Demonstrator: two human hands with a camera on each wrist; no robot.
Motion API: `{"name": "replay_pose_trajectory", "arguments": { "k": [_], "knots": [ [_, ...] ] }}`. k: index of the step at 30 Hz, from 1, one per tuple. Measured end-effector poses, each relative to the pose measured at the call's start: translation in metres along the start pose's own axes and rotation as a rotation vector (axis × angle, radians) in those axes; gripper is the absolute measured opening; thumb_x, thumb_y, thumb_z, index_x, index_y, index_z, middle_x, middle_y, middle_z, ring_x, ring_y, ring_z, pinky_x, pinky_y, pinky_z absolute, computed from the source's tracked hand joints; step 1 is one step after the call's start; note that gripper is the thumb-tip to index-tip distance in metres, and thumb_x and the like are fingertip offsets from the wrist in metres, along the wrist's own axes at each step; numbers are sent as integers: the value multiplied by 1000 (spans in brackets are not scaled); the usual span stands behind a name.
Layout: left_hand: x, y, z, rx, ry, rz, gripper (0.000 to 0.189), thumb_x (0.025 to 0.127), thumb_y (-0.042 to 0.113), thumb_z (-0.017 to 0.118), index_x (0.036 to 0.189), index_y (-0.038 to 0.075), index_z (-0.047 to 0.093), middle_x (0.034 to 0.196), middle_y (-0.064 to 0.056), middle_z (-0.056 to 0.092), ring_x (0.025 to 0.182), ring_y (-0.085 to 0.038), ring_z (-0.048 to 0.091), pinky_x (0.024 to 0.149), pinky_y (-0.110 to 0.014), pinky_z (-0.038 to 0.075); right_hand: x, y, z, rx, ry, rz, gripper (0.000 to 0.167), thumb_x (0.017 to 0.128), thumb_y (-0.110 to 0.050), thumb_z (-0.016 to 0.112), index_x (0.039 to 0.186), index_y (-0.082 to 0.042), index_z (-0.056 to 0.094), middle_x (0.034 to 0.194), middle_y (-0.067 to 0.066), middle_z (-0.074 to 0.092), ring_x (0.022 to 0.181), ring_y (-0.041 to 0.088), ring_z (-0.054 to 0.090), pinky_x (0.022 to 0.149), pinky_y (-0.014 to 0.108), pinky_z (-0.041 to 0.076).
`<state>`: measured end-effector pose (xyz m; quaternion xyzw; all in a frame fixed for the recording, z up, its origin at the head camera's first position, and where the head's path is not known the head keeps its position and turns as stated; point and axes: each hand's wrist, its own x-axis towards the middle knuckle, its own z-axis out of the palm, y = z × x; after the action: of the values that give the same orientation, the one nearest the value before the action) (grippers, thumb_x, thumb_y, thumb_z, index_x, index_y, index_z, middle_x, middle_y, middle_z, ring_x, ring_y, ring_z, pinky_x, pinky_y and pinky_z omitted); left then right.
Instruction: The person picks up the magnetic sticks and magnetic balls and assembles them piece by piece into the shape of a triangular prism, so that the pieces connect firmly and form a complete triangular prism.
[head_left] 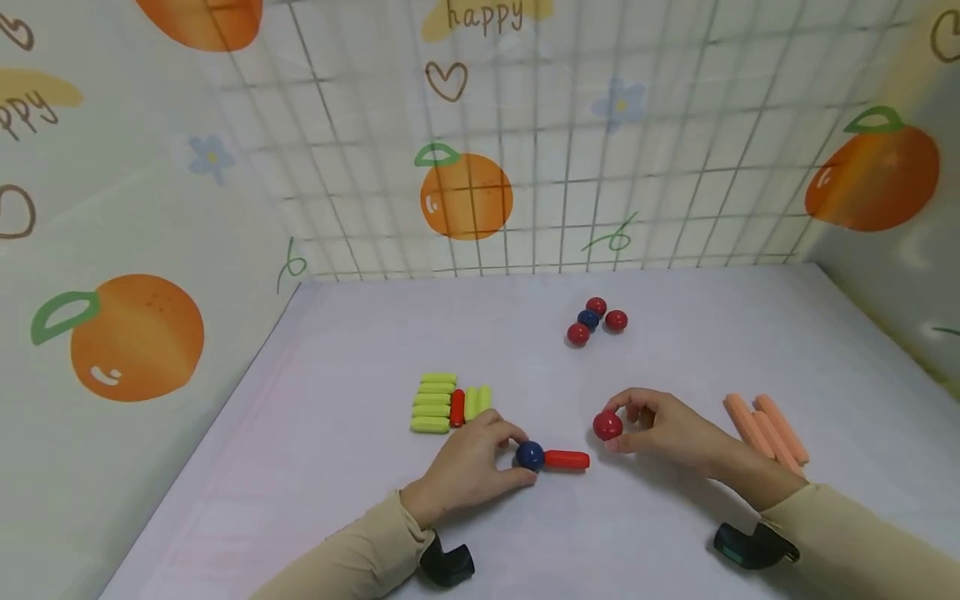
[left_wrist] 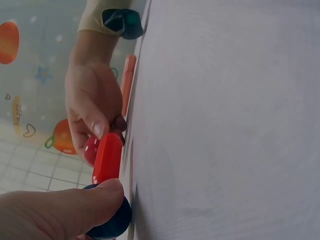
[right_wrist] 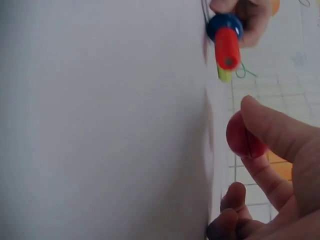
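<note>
My left hand (head_left: 472, 462) pinches a dark blue ball (head_left: 530, 456) between thumb and fingers. From the ball a short red rod (head_left: 567, 460) sticks out to the right, joined end-on to it; its free end shows a small grey dot in the right wrist view. To the right, my right hand (head_left: 667, 427) holds a red ball (head_left: 607, 426) between thumb and fingertips, a short gap away from the rod's free end. In the right wrist view the red ball (right_wrist: 245, 135) has a thin dark seam line.
Yellow-green short rods (head_left: 433, 401) lie grouped behind my left hand, with a red rod (head_left: 457, 408) among them. Further back sit red balls (head_left: 617, 320) and a blue ball (head_left: 588, 320). Orange rods (head_left: 750, 427) lie by my right forearm. A printed curtain and wire grid (head_left: 540, 167) close off the back.
</note>
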<state>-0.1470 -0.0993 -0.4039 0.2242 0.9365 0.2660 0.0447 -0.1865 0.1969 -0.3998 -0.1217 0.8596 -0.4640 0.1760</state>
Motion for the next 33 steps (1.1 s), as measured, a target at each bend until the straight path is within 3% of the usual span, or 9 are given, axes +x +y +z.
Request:
{"name": "replay_pose_trajectory", "arguments": {
  "k": [7,14,23,33],
  "knots": [
    [0,0,0,-5,6,3,40,78,38,82,110,17,72,98,4,58,87,-7,53,75,-20,45,-6,1,8,-24,8,7,49,74,-26,85,118,-15,64,103,10,51,91,22,46,62,26,42],
    [-1,1,1,-8,3,-7,40,78,39,82,111,17,72,97,4,58,87,-7,52,74,-20,44,-11,1,11,-46,-5,44,49,73,-30,86,116,-18,66,106,9,52,100,23,45,71,30,44],
    [0,1,3,-1,12,-14,41,78,41,82,110,17,72,96,4,57,85,-7,51,73,-19,44,-15,0,14,-76,-32,1,42,74,-30,85,112,-21,68,109,7,54,110,25,44,84,34,42],
    [-1,3,2,4,14,-21,41,78,41,81,110,18,72,97,4,58,87,-8,52,75,-20,44,-17,-4,17,-82,-40,-47,40,74,-27,85,111,-20,70,109,5,57,109,24,45,83,34,41]
  ]
}}
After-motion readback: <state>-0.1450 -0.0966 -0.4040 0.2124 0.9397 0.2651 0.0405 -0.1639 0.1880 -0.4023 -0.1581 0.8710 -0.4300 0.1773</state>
